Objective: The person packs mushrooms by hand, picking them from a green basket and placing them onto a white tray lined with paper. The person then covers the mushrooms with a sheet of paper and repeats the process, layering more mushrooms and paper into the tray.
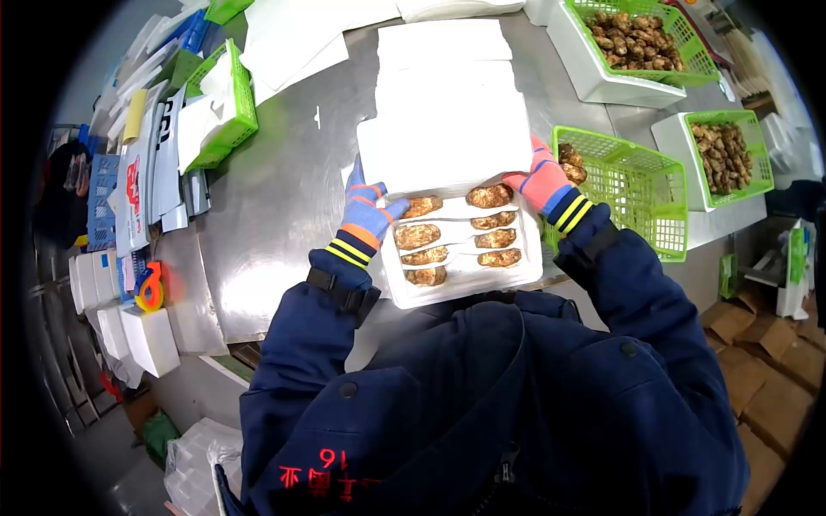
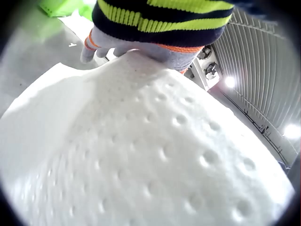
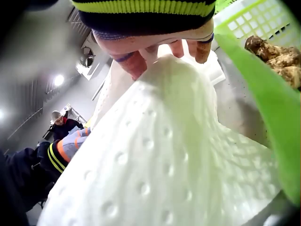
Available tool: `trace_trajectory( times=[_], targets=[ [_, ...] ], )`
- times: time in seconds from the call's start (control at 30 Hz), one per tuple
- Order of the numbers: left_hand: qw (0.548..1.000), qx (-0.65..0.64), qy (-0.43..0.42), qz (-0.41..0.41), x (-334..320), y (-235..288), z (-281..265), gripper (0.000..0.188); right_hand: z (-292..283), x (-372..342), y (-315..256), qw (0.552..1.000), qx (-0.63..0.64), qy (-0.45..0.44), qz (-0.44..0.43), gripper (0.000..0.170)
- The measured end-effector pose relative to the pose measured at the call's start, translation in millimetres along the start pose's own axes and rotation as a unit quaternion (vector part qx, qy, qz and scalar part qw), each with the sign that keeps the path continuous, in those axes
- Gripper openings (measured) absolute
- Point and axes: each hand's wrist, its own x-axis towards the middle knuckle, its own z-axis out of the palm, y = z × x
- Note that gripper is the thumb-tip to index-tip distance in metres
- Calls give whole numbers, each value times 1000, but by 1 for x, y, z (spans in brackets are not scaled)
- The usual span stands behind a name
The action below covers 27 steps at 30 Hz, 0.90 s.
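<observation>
A white tray (image 1: 465,291) sits in front of the person, with brown, knobbly, root-like pieces (image 1: 418,236) in two columns, thin white strips between them. A white dimpled foam sheet (image 1: 443,146) stands across the tray's far part and hides it. The left hand (image 1: 368,209), in a grey-blue glove with orange bands, grips the sheet's left edge. On the opposite edge, the right hand (image 1: 546,179), gloved in pink, holds the sheet too. Both wrist views show the dimpled sheet (image 2: 150,141) filling the foreground, with fingertips partly hidden at its edge.
Right of the tray stands a green basket (image 1: 632,185) with a few brown pieces. Fuller green baskets (image 1: 727,159) sit beyond it on white foam boxes. Stacked white sheets (image 1: 443,43) lie farther back. A green bin (image 1: 228,112) and orange tape dispenser (image 1: 151,288) are at left.
</observation>
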Motion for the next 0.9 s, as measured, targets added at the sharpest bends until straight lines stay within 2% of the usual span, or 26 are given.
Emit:
trace_trajectory(
  times=[0.03,0.07,0.13,0.23,0.27,0.3,0.33,0.37,0.43,0.5,0.57,0.6,0.63,0.7,0.73,0.77,0.83,0.87,0.9],
  targets=[
    [1000,10,-5,-5,2,6,-4,84,2,1,0,999,36,10,18,58],
    [995,-85,-8,-59,4,14,-8,81,2,3,3,1000,5,4,13,56],
    [976,-177,11,-128,5,25,-10,69,4,2,4,999,-22,15,22,55],
    [978,-174,66,-98,1,3,5,24,4,2,0,996,-79,23,26,54],
    [993,-50,41,-99,4,11,0,22,-1,2,-17,993,-112,13,38,54],
    [992,74,15,-98,6,20,-4,21,-1,2,-27,988,-146,3,51,55],
    [976,196,-12,-95,8,31,-9,21,3,4,-29,969,-246,16,17,46],
    [971,203,-25,-120,10,40,-11,23,3,6,-27,936,-346,-56,-22,36],
    [960,219,-47,-169,15,53,-14,27,13,6,-30,901,-431,-32,-20,34],
    [950,253,-55,-172,14,55,-13,26,10,2,-36,915,-399,-58,-4,39],
    [946,265,-49,-178,14,58,-12,26,4,-9,-36,949,-314,0,-24,44],
    [945,251,-61,-202,14,59,-12,29,-4,-19,-40,965,-257,35,-25,52],
    [947,256,-38,-189,11,58,-12,30,-12,-26,-49,952,-274,116,-75,56],
    [951,268,6,-155,8,58,-8,31,-32,-35,-77,944,-278,146,-105,57],
    [956,248,5,-158,9,55,-8,33,-32,-37,-90,945,-248,138,-163,57],
    [961,230,2,-157,11,55,-9,34,-25,-35,-96,937,-247,83,-232,52],
    [970,173,13,-171,12,61,-14,37,6,-23,-93,926,-266,-170,-208,48],
    [972,167,43,-158,8,56,-9,41,23,-28,-75,920,-312,-132,-194,45],
    [979,166,76,-92,9,58,-11,40,36,-30,-62,911,-357,-95,-182,42]
  ],
)
